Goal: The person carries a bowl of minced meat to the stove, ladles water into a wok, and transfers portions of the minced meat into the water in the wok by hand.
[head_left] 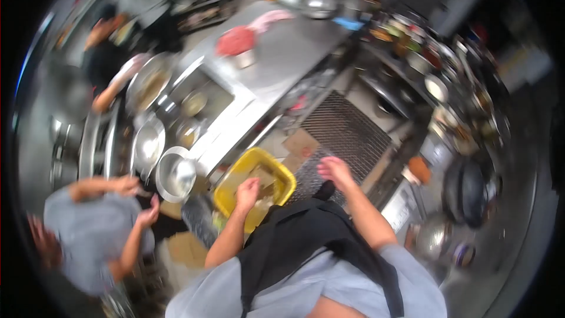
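Observation:
My left hand (248,193) is above the near left part of a yellow plastic bin (284,168), its fingers curled in. Whatever those fingers may hold is hidden. Pale scraps (266,184) lie inside the bin. To the right of the bin, my right hand (334,169) hangs over the floor with its fingers loosely apart and nothing in them. A black apron (306,235) covers my front. Motion blur softens both hands.
A steel counter (294,47) holds a red bundle (235,41). Metal bowls (176,174) stand at left near a person in grey (94,235); another person (103,53) is at upper left. A black wok (465,191) is at right, a floor mat (347,129) ahead.

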`<act>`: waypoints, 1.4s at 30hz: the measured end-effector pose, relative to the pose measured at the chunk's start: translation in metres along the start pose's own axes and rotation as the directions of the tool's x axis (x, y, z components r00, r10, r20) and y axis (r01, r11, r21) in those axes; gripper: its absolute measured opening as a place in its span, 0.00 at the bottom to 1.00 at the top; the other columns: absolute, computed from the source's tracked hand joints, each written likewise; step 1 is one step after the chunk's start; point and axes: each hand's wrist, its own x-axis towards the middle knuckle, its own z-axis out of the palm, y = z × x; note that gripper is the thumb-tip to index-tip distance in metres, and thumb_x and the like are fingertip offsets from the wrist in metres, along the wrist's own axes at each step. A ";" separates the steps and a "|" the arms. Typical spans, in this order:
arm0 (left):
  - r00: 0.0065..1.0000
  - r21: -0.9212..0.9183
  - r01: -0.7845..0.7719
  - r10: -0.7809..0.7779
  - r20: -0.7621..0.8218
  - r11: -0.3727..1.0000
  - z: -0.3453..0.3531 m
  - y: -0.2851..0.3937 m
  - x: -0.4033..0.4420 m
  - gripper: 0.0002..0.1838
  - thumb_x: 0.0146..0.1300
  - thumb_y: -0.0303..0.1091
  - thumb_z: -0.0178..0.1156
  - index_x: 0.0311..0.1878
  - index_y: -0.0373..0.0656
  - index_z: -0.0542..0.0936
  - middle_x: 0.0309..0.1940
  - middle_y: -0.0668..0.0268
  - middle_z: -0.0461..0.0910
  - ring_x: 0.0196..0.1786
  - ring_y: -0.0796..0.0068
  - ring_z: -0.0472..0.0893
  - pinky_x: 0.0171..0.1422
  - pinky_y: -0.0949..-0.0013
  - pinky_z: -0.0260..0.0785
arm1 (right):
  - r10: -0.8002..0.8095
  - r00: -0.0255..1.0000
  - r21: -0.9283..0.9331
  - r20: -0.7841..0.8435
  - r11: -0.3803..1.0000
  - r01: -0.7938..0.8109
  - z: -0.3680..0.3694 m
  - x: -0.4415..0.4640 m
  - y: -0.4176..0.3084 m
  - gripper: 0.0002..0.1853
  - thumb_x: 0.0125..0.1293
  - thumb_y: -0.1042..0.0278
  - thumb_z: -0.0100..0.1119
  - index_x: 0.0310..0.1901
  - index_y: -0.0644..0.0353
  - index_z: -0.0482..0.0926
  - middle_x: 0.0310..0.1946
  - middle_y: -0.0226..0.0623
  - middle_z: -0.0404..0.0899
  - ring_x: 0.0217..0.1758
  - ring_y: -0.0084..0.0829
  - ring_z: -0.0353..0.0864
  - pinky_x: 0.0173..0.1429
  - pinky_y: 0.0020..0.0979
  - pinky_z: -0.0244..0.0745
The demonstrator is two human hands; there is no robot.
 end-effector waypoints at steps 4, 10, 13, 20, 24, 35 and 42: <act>0.977 -0.022 -0.186 0.187 0.100 0.982 0.064 0.050 0.052 0.10 0.70 0.30 0.56 0.46 0.35 0.82 0.26 0.70 0.77 0.26 0.82 0.73 0.32 0.76 0.68 | -0.055 0.998 0.003 0.005 0.998 0.055 -0.041 0.021 -0.037 0.12 0.72 0.60 0.55 0.49 0.56 0.78 0.38 0.33 0.83 0.33 0.21 0.82 0.35 0.23 0.79; 0.889 0.057 -0.288 0.245 0.386 0.956 0.155 0.131 0.126 0.08 0.70 0.31 0.56 0.42 0.37 0.82 0.22 0.74 0.74 0.24 0.84 0.71 0.29 0.77 0.64 | -0.226 0.964 0.057 -0.141 0.970 0.236 -0.125 0.027 -0.099 0.11 0.71 0.63 0.53 0.48 0.59 0.78 0.34 0.31 0.83 0.30 0.22 0.80 0.31 0.24 0.75; 0.838 0.064 -0.309 0.240 0.491 0.949 0.201 0.164 0.165 0.08 0.70 0.31 0.57 0.42 0.38 0.82 0.21 0.75 0.73 0.24 0.85 0.70 0.29 0.78 0.62 | -0.217 0.937 0.146 -0.274 0.954 0.263 -0.165 0.019 -0.109 0.10 0.70 0.63 0.52 0.45 0.59 0.78 0.33 0.32 0.82 0.30 0.22 0.80 0.30 0.24 0.74; 0.604 0.115 -0.464 0.218 0.766 0.878 0.324 0.215 0.258 0.09 0.71 0.32 0.57 0.43 0.37 0.82 0.27 0.73 0.77 0.27 0.85 0.71 0.30 0.77 0.63 | -0.242 0.784 0.249 -0.571 0.859 0.447 -0.247 -0.031 -0.099 0.11 0.72 0.61 0.53 0.47 0.58 0.78 0.38 0.32 0.84 0.35 0.21 0.82 0.37 0.24 0.77; 0.353 -0.001 -0.662 0.312 0.882 0.750 0.409 0.252 0.320 0.10 0.71 0.32 0.57 0.44 0.36 0.82 0.26 0.72 0.77 0.27 0.84 0.73 0.32 0.76 0.66 | -0.093 0.568 0.271 -0.818 0.808 0.523 -0.274 -0.045 -0.079 0.10 0.72 0.62 0.53 0.42 0.59 0.78 0.36 0.34 0.84 0.34 0.22 0.82 0.37 0.25 0.77; -0.403 -0.432 -0.649 0.199 0.894 0.626 0.673 0.493 0.207 0.12 0.70 0.36 0.58 0.47 0.38 0.83 0.26 0.70 0.78 0.31 0.81 0.74 0.38 0.72 0.69 | 0.727 -0.088 0.218 -0.681 0.315 0.924 -0.134 -0.040 -0.007 0.08 0.71 0.69 0.47 0.41 0.59 0.76 0.27 0.34 0.79 0.25 0.27 0.79 0.28 0.27 0.76; -0.689 -0.743 -0.545 0.298 0.661 0.389 0.771 0.514 0.036 0.15 0.63 0.33 0.60 0.52 0.39 0.81 0.43 0.55 0.82 0.48 0.60 0.81 0.55 0.64 0.71 | 0.889 -0.298 -0.328 -0.347 0.183 0.927 -0.108 -0.096 0.035 0.16 0.71 0.53 0.49 0.49 0.57 0.74 0.32 0.32 0.77 0.32 0.27 0.76 0.37 0.31 0.73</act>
